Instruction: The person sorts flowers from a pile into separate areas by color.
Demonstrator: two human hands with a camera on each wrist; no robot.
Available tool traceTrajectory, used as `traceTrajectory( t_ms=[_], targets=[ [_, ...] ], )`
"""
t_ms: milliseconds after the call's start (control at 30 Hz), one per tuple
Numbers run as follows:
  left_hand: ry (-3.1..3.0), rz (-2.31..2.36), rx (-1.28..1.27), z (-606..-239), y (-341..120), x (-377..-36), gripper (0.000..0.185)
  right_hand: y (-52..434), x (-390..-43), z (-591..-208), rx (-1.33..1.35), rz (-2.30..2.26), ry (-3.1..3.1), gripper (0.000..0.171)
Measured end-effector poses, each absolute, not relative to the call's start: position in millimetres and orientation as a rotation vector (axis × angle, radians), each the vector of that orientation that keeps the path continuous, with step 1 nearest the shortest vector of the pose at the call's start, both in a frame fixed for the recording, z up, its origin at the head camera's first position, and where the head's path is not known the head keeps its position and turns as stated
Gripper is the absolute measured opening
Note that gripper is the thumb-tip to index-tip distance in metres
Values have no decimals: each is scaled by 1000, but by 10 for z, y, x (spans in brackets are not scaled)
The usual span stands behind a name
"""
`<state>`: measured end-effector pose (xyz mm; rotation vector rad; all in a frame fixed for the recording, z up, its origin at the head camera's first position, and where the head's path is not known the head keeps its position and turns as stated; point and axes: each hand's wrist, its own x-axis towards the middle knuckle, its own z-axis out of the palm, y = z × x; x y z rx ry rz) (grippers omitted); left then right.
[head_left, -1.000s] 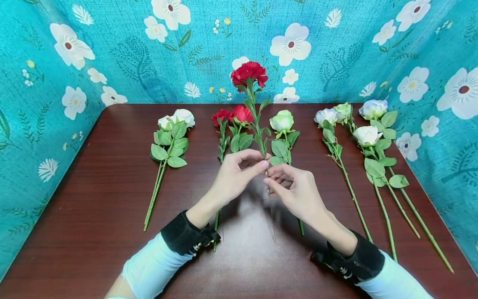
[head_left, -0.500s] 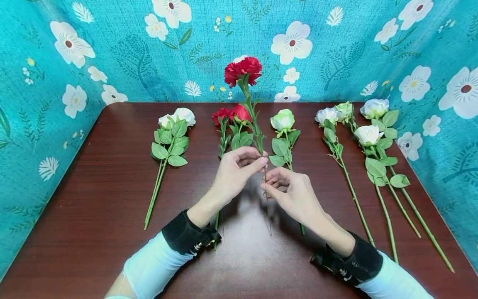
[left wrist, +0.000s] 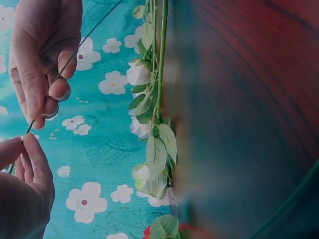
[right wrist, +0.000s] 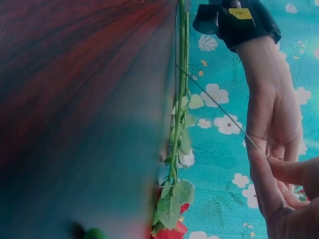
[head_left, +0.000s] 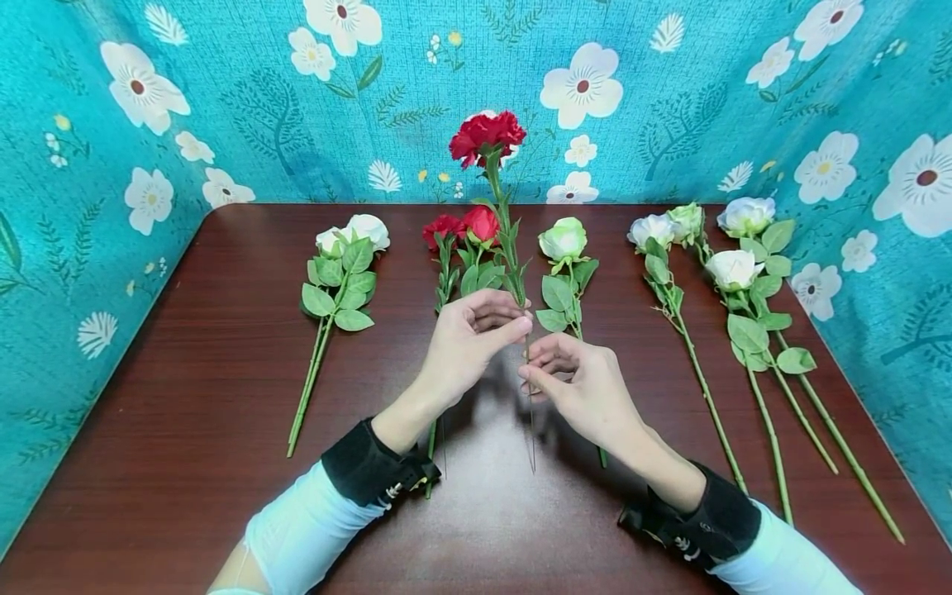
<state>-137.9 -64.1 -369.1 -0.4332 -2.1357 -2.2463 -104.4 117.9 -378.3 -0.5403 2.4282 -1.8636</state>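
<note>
Standing up above the middle of the bench (head_left: 186,347), a red carnation (head_left: 487,134) has its frilly head at the top, at 12 o'clock from the hands. Its green stem goes down and ends in a thin, bare wire (head_left: 531,421) that pokes out below the hands, toward 6 o'clock. The left hand (head_left: 464,347) pinches the stem between thumb and curled fingers, just where the green part ends. The right hand (head_left: 587,388) pinches the wire a little lower, at about 4 o'clock from the left hand. I think two hands hold it because the wire is so thin and bendy that one pinch would let the heavy head tip over.

At 10 o'clock from the hands, two more red flowers (head_left: 463,230) lie flat on the bench. At 1 o'clock lies a pale green rose (head_left: 562,240) with smooth round leaves. At 9 o'clock lie white roses (head_left: 349,238) on long straight stems. At 3 o'clock more white roses (head_left: 732,268) lie side by side, stems pointing to the near edge. They look sorted by colour, so each kind may be easy to pick.

The bench is dark red wood, smooth and shiny. A blue cloth (head_left: 253,107) with white flowers on it stands around it. It looks soft and woven.
</note>
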Motion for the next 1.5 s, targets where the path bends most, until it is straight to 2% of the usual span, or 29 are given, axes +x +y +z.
traceTrajectory(
  t_ms=[767, 1500],
  targets=[
    [-2050, -2420, -367, -3716, -714, -1402, 24, 1184, -1052, -3814, -615, -1778, 2478, 13],
    [-2322, -2207, -224, -3771, -1006, -1535, 26, 1727, -1234, -3753, -536, -1595, 2743, 17]
  ],
)
